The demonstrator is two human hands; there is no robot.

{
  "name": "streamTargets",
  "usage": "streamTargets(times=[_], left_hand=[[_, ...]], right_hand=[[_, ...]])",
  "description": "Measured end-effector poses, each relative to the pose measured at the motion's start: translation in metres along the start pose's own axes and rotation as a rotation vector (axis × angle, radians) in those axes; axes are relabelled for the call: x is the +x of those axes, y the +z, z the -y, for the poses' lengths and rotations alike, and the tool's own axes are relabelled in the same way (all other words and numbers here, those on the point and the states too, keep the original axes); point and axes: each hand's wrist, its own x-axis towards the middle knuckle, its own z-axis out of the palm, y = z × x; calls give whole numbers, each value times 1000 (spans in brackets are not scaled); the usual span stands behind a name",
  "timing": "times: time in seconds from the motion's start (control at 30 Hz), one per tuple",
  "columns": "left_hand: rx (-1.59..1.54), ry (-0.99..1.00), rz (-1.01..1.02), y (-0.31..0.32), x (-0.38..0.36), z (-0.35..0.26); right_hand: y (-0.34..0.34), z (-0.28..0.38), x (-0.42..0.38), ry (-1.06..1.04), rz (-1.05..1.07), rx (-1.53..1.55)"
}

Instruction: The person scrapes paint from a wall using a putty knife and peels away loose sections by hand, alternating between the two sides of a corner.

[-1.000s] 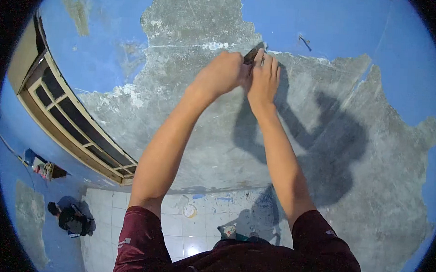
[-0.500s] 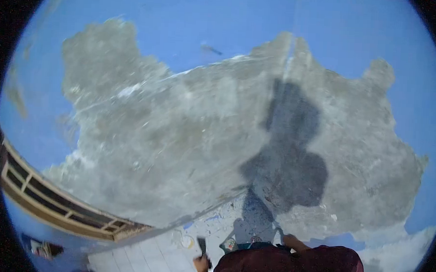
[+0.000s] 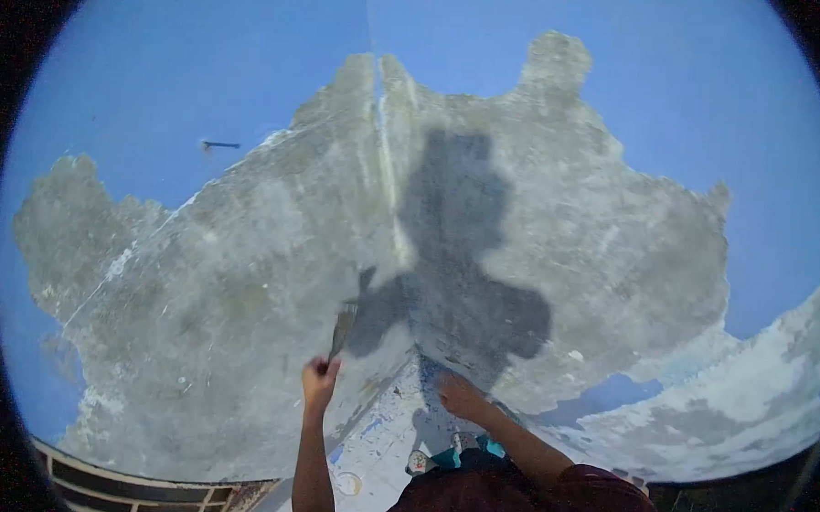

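Observation:
My left hand [image 3: 320, 377] is closed around the handle of a scraper [image 3: 344, 329]. Its flat, dark blade points up in front of the grey bare patch [image 3: 235, 276] on the left wall, and its shadow falls close by. My right hand [image 3: 461, 396] hangs lower, in front of the foot of the corner, with the forearm reaching in from the right. Its fingers are blurred, and I cannot tell whether they are curled or hold anything. Blue paint [image 3: 181, 54] surrounds the ragged edges of the bare patch on both walls.
A vertical corner seam [image 3: 378, 90] divides the walls. A small dark peg [image 3: 221, 144] sticks out on the left. Paint flakes lie on the pale floor [image 3: 374, 456] near my feet [image 3: 419, 462] and a round pale item [image 3: 350, 483]. A framed grille [image 3: 134, 496] is at lower left.
The view has turned right, so the corner and peg sit further left. My left hand has risen with the scraper up to the wall. My right hand has come forward into fuller view.

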Motion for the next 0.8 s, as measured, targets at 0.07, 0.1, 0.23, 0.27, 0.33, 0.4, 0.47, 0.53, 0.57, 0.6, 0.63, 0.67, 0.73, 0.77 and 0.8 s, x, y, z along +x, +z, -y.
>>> streamTargets(times=[0.07,0.1,0.23,0.27,0.33,0.4,0.47,0.53,0.57,0.6,0.63,0.67,0.73,0.77,0.8], left_hand=[[-166,63,66,30,32,-50],[-165,62,100,46,33,-73],[-479,-123,347,121,2,-108],[-397,-217,419,137,-17,-116],[-460,-524,588,176,-63,-111],[-642,-632,743,200,-107,-134],[-758,-614,866,229,-120,-143],[-773,-399,989,251,-110,-184],[-810,-339,1039,257,-101,-208],[-844,-277,1086,261,-90,-234],[-880,-297,1100,269,-79,-256],[-918,-311,1110,277,-68,-277],[-925,-173,1043,281,-49,-326],[-924,-160,1033,281,-39,-347],[-922,-140,980,282,-32,-364]], right_hand=[[-64,31,25,23,-169,37],[-88,34,27,33,-234,71],[-131,-4,-10,213,-445,11],[-144,-11,-30,326,-506,-29],[-163,-6,-61,456,-570,-75],[-176,3,-81,490,-757,-156],[-183,-3,-86,454,-710,-225],[-198,-14,-98,414,-638,-277],[-213,-25,-99,352,-653,-352],[-228,-36,-100,289,-669,-423],[-251,-42,-99,299,-676,-441],[-279,-45,-98,305,-687,-461],[-331,-59,-94,296,-864,-508],[-350,-64,-86,283,-873,-509],[-365,-68,-78,319,-1127,-135]])
